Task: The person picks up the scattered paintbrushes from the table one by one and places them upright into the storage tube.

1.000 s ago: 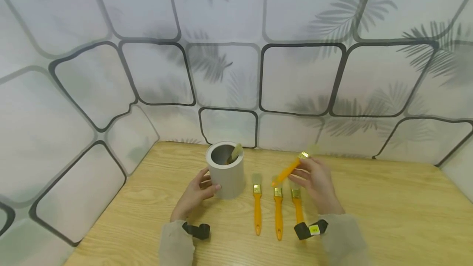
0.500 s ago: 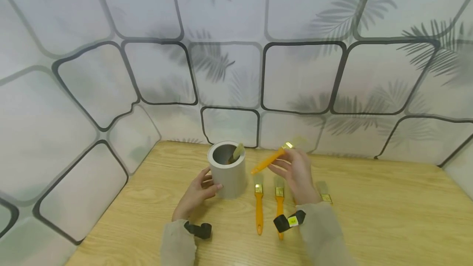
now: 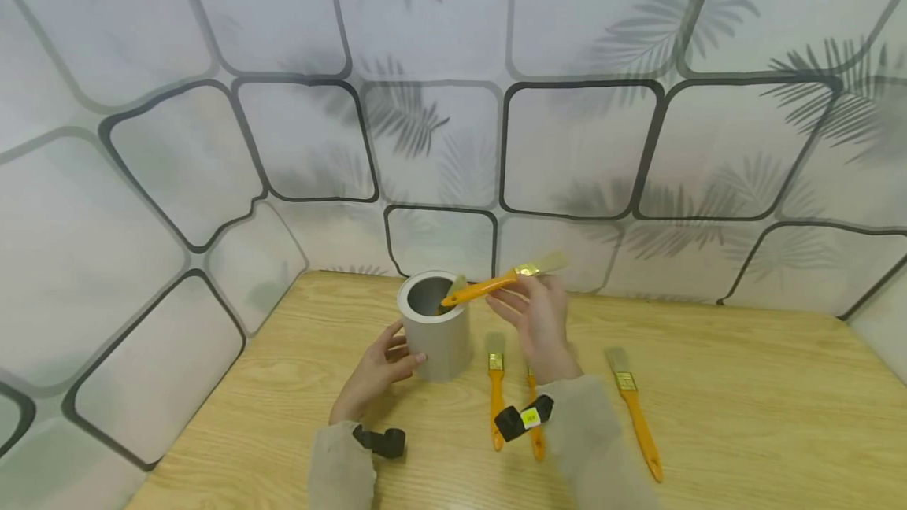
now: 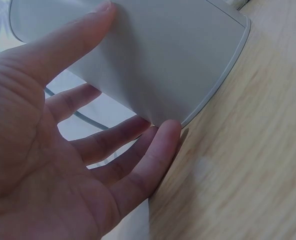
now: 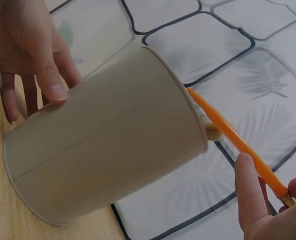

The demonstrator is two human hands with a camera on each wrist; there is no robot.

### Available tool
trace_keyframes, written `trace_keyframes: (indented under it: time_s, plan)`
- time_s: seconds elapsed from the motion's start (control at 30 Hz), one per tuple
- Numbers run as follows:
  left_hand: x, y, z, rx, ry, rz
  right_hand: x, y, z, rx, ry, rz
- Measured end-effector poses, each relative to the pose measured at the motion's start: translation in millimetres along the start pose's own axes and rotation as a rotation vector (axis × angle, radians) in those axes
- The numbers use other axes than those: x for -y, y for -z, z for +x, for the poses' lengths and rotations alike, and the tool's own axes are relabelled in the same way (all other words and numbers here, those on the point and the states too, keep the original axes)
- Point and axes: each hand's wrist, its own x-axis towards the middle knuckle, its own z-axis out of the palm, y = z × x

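A grey cylindrical can (image 3: 442,349) stands upright on the table, with the bristles of a paintbrush (image 3: 460,283) showing inside its mouth. My left hand (image 3: 375,372) holds the can's left side, thumb in front and fingers farther round; in the left wrist view the fingertips (image 4: 170,131) reach its base. My right hand (image 3: 544,329) pinches another paintbrush (image 3: 489,286) near its metal band. That brush is tilted, bristles up to the right, and the tip of its orange handle overlaps the can's mouth. In the right wrist view the handle (image 5: 238,140) points at the can's rim.
On the wooden table (image 3: 744,400) lie three more orange-handled brushes: one paintbrush (image 3: 496,392) beside the can, a second paintbrush (image 3: 536,439) partly hidden by the right wrist, and a third paintbrush (image 3: 639,423) farther right. A patterned wall (image 3: 574,156) rises behind the table.
My right hand has carried its paintbrush leftward and slightly up, from above the lying brushes to the can's mouth. The left hand and can have stayed put.
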Motion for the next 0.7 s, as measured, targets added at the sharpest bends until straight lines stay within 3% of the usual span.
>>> trace_keyframes:
  time_s: [0.3,0.57,0.7]
  plan:
    - [-3.0,0.2,-1.5,0.011,0.019,-0.009,-15.4,-16.0,-7.8,-0.021,0.08,-0.088]
    - [-3.0,-0.5,-0.6,0.016,0.016,-0.025,-30.9,-19.8,-13.9,0.025,0.257,-0.324]
    - [-3.4,-0.6,-0.1,0.019,0.014,-0.023,-32.9,-18.3,-15.5,0.025,0.283,-0.397]
